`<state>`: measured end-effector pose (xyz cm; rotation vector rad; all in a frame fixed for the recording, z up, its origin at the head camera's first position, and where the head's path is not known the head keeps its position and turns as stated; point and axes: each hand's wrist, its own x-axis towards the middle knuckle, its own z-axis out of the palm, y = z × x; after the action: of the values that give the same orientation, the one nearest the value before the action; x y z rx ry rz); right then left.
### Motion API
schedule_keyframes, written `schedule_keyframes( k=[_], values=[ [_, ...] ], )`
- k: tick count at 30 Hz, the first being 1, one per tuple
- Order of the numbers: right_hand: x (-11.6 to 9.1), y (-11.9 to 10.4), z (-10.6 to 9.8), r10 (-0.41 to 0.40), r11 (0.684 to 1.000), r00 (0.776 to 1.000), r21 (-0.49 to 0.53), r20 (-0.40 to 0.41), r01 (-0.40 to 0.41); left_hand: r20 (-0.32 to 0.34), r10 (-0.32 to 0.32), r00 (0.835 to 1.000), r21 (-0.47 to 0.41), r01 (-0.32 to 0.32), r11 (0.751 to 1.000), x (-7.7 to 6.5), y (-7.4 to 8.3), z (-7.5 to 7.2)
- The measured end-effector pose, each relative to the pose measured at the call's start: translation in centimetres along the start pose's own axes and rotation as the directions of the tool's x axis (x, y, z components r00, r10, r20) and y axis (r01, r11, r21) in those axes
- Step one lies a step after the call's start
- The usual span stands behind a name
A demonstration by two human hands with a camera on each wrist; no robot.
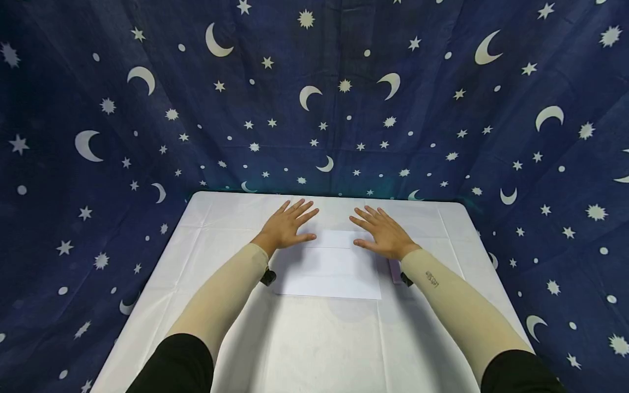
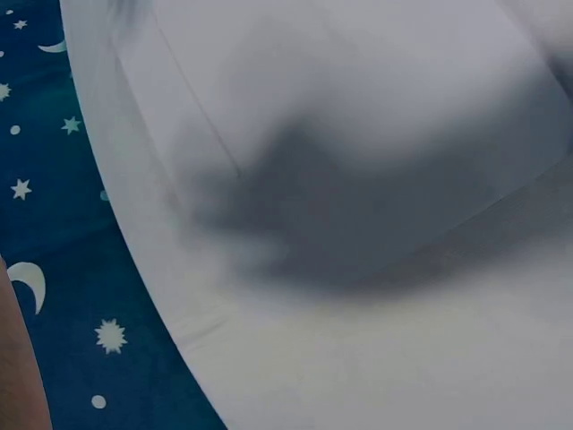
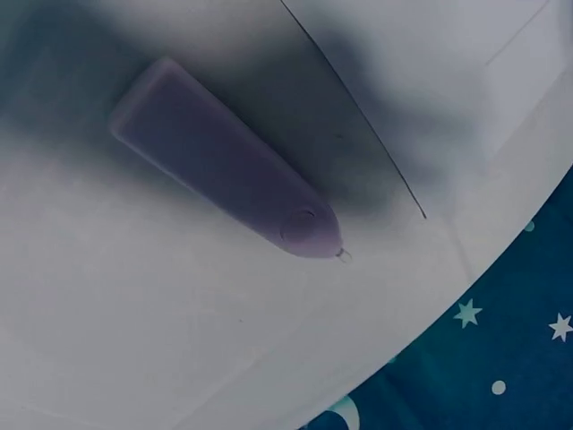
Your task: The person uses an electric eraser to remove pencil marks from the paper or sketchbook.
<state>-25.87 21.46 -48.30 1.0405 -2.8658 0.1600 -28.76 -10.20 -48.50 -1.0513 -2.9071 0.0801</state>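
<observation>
A white sheet of paper [image 1: 326, 273] with a crease across it lies on the white-covered table. Above its far left corner, my left hand [image 1: 285, 226] is held palm down with fingers spread. My right hand [image 1: 383, 232] mirrors it over the far right corner, fingers also spread. Neither hand holds anything. Beside the paper's right edge, partly hidden under the right wrist, is a purple bar-shaped object [image 1: 395, 271]. In the right wrist view this purple object [image 3: 228, 161] has a rounded end with a circular mark and a small loop at its tip.
The table [image 1: 314, 344] wears a white cloth with fold creases and has rounded far corners. A dark blue curtain [image 1: 275, 98] with moons and stars hangs close behind it and along both sides. Shadows of both arms fall across the paper and cloth.
</observation>
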Motion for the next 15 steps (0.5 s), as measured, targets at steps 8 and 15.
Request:
schedule_keyframes(
  k=[8,15],
  values=[
    [-1.6,0.2,0.8,0.292,0.941,0.956,0.171,0.026,-0.292,-0.013,-0.043,0.999,-0.067,0.042,0.997,-1.8,-0.3,2.4],
    [-5.2,0.4,2.2,0.638,0.712,0.77,0.369,0.015,-0.597,0.049,-0.124,0.991,-0.164,0.131,0.978,-5.2,-0.5,6.5]
  ],
)
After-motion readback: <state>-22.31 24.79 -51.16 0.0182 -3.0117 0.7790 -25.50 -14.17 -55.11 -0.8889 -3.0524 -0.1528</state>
